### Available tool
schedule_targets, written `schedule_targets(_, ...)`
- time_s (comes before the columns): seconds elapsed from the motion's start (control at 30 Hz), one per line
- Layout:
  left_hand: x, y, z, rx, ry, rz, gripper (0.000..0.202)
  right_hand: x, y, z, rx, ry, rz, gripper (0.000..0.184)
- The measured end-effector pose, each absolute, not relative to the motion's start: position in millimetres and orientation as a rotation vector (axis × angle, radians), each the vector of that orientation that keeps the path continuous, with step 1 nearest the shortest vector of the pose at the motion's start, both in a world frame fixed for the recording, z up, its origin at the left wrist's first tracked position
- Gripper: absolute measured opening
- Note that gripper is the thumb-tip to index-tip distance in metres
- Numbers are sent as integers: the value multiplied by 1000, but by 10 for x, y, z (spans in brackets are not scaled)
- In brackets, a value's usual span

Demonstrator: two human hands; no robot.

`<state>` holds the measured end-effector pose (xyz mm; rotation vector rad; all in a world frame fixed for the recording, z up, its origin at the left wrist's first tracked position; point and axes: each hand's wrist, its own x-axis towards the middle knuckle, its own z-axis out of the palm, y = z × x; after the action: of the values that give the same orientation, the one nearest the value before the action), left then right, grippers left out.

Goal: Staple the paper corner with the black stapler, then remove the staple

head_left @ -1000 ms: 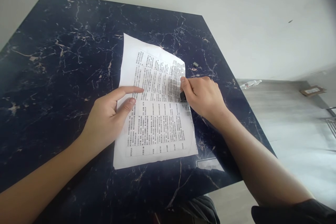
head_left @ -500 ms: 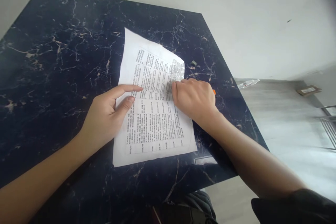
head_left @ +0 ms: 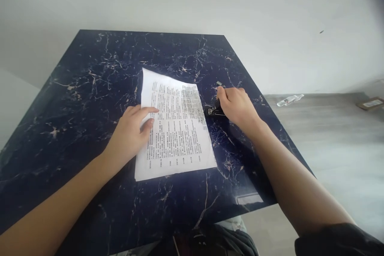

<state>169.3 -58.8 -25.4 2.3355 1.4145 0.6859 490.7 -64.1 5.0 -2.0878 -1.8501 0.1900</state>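
A printed white sheet of paper (head_left: pixel 175 128) lies flat on the dark blue marble table (head_left: pixel 90 84). My left hand (head_left: pixel 132 132) rests on the sheet's left edge, index finger stretched out over the text, thumb beside it. My right hand (head_left: pixel 237 106) is to the right of the sheet, fingers curled round a small black object (head_left: pixel 211 111) that lies on the table beside the paper's right edge. I cannot make out what the black thing is.
A tiny pale item (head_left: pixel 219 84) lies on the table just beyond my right hand. A clear plastic bottle (head_left: pixel 289 99) and a flat brown package (head_left: pixel 370 103) lie on the grey floor to the right. A white wall stands behind the table.
The sheet's curled right edge now lies flat. My right hand has left the paper and moved right onto the table with the black object. The camera has tilted up.
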Motion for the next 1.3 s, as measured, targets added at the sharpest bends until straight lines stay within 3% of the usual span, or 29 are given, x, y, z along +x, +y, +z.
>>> schedule_targets(0.23, 1595, -514, -355, 2547, 1508, 628, 39, 4875, -675, 125, -2092, -1841, 253, 57)
schedule_targets(0.53, 1670, -555, -332, 2737, 972, 356, 49, 4972, -665, 135, -1996, -1945, 316, 59)
schedule_targets(0.8, 1526, -439, -279, 2746, 1200, 398, 33, 5035, -725, 236, -1865, -2112, 552, 64)
schedule_targets(0.87, 1485, -406, -271, 2723, 1214, 392, 37, 5077, -730, 256, -1853, -2180, 603, 58)
schedule_targets(1.0, 1449, -381, -274, 2669, 1228, 331, 45, 5188, -708, 277, -1834, -2369, 665, 26)
schedule_targets(1.3, 1554, -454, -243, 2737, 1281, 266, 48, 4700, -884, 363, -1751, -2154, 515, 17)
